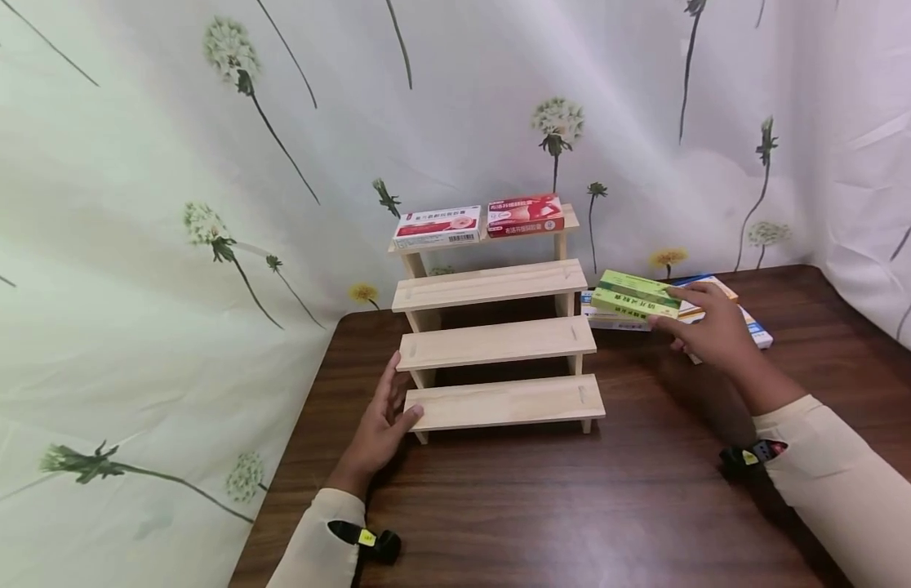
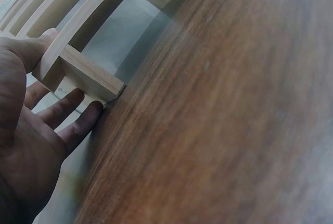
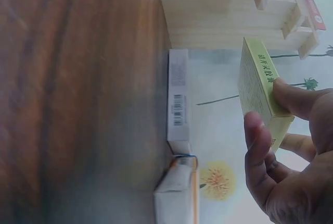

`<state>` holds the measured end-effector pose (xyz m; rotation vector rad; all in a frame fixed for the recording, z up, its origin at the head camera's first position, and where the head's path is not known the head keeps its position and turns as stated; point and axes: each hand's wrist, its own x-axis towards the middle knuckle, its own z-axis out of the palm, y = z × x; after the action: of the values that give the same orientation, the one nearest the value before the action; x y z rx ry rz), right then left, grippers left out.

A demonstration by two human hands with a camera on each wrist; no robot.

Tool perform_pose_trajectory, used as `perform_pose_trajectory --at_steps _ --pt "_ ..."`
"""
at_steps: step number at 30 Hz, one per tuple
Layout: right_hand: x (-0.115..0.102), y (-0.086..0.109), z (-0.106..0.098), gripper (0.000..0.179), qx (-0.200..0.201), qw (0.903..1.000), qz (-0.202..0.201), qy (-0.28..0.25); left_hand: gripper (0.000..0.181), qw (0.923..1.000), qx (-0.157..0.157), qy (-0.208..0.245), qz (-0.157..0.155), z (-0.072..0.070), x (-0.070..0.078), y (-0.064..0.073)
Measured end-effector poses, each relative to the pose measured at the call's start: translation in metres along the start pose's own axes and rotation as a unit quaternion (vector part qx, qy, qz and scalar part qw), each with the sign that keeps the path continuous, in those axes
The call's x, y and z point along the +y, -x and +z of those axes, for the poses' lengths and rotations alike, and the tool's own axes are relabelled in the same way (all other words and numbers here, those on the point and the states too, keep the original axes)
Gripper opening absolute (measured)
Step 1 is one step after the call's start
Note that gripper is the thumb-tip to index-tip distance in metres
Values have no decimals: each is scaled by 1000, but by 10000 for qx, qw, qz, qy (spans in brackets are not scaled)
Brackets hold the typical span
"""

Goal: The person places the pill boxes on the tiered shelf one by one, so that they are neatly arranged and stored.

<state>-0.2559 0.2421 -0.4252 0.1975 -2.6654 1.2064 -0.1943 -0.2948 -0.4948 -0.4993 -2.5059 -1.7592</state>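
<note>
A light wooden stepped rack (image 1: 499, 343) with several tiers stands on the table. My left hand (image 1: 379, 425) is at its left end, the thumb resting on the lowest step and the other fingers loosely extended along the side. In the left wrist view those fingers (image 2: 67, 112) are spread near the rack's end support. My right hand (image 1: 713, 327) pinches a green medicine box (image 1: 635, 296) between thumb and fingers, right of the rack. The right wrist view shows this box (image 3: 257, 78) raised off the table, tilted.
On the top tier lie a white-and-red medicine box (image 1: 437, 227) and a red medicine box (image 1: 525, 216). Several white, blue and orange boxes (image 1: 757, 327) lie on the dark wooden table (image 1: 499, 506) by my right hand. A dandelion-print curtain (image 1: 455, 106) hangs behind.
</note>
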Motion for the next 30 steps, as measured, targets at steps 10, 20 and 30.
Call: perform_pose_trajectory --at_steps 10,20,30 --pt "-10 -2 -21 72 46 9967 -253 768 97 10000 -25 25 42 -1 2 -1" --pt "-14 -3 -47 76 -191 9952 -101 955 97 10000 2 61 -17 1 1 2" --pt "-29 -7 -72 79 -461 9927 -59 1117 96 9999 -17 83 100 1 0 -1"
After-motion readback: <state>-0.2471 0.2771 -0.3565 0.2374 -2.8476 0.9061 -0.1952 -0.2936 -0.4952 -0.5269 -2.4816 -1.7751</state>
